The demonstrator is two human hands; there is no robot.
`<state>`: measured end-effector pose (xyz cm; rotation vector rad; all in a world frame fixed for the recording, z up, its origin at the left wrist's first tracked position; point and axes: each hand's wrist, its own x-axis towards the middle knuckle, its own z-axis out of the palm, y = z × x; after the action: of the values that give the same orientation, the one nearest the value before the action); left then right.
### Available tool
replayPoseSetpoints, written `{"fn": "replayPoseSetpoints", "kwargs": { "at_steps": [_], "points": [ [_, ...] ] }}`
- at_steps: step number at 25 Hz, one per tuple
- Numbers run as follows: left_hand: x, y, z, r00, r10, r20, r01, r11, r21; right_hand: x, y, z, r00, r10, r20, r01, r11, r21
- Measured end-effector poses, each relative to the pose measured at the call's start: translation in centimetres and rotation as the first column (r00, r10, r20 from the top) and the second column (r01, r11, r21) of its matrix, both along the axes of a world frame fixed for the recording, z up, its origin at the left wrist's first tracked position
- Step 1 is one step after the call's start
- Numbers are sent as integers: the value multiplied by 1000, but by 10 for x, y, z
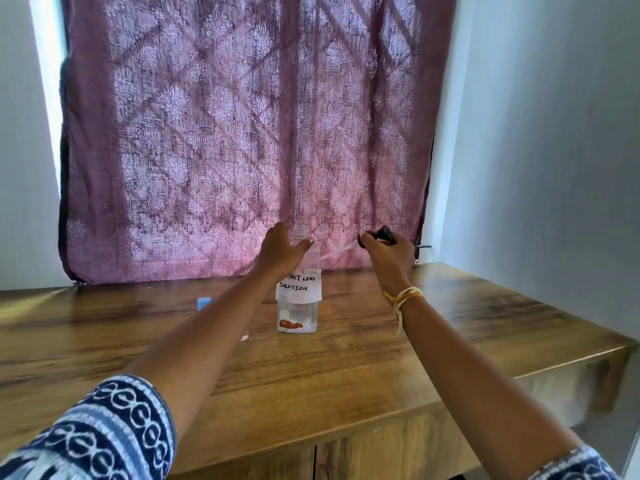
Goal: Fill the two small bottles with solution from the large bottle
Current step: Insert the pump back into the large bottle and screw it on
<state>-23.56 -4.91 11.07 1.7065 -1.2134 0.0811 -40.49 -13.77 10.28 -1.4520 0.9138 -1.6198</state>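
Note:
A large clear bottle (298, 308) with a paper label reading "contact lens solution" stands on the wooden table (346, 368), its neck uncapped. My left hand (282, 252) grips the bottle's upper part from the left. My right hand (389, 252) is to the right of the neck, holding a black pump cap (382, 235) whose thin clear tube slants down toward the bottle. A small bottle with a blue cap (204, 303) stands left of my left forearm. Another small clear item (245, 336) peeks out beneath that forearm, mostly hidden.
A mauve patterned curtain (242, 133) hangs right behind the table's back edge. A white wall closes the right side. The table's right edge (568, 365) drops off to the floor. Bare wood lies in front of the bottle.

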Motion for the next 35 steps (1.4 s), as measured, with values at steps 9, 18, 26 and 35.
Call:
{"fn": "replayPoseSetpoints", "kwargs": {
  "at_steps": [9,18,26,35],
  "points": [
    [9,-13,2,995,-8,-104,-1,996,-88,28,-9,67,997,51,63,-45,994,-97],
    [11,-13,4,984,-1,-181,-11,998,-65,59,1,146,995,83,-59,-97,950,-297],
    [12,-13,3,982,-28,-187,14,997,-74,62,1,189,988,35,-148,-92,911,-401],
    [12,-13,3,983,-27,-183,14,997,-70,73,1,185,950,-81,-301,-91,852,-515]
  ]
}}
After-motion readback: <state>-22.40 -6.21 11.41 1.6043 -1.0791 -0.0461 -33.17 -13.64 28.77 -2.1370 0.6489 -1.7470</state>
